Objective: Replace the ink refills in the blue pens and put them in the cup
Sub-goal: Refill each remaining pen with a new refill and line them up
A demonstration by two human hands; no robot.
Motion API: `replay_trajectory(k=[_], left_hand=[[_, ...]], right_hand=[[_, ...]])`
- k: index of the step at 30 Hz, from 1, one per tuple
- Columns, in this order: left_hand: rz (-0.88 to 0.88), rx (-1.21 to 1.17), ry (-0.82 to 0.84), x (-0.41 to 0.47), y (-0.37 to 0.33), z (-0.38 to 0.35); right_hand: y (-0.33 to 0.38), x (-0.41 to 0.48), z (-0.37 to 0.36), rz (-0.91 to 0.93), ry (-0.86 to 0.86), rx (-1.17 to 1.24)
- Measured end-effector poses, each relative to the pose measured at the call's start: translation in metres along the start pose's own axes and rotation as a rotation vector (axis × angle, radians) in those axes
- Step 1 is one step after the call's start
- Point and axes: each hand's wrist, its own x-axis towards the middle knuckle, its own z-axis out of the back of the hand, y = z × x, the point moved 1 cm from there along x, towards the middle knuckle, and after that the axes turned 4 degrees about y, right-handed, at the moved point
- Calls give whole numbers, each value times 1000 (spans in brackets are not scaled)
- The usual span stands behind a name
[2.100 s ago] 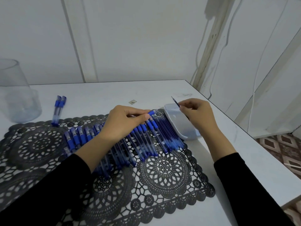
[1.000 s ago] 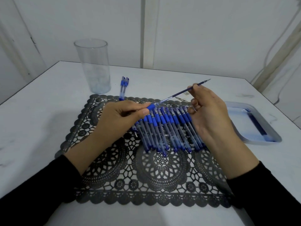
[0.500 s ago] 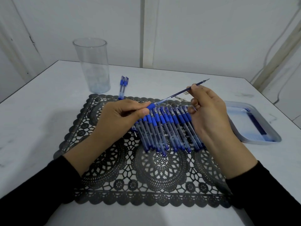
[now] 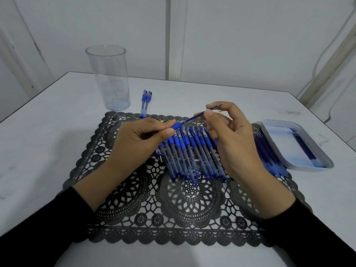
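The left hand [image 4: 138, 139] has a pinching grip on a pen [image 4: 178, 125]; the right hand [image 4: 231, 135] pinches the refill [image 4: 198, 115] sticking out of it, above the row of pens [image 4: 190, 155] on the mat [image 4: 173, 209]; the cup [image 4: 109, 78] on the tabletop [image 4: 57, 132] holds none, so most seems left

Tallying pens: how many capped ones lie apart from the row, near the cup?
2. Side by side right of the cup, at the mat's far edge: left pen, right pen. None looks hidden.
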Motion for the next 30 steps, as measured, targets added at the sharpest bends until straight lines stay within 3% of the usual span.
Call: replay_trajectory(k=[5,14,26,30], left_hand=[[-15,21,9,0,1,0],[-11,43,37,-1,4,4],[24,79,65,-5,12,17],[55,68,39,-6,11,27]], right_hand=[[-1,1,4,9,-23,-33],[-9,2,5,-22,90,17],[-25,7,-9,-27,203,-201],[-29,5,-14,-114,222,-277]])
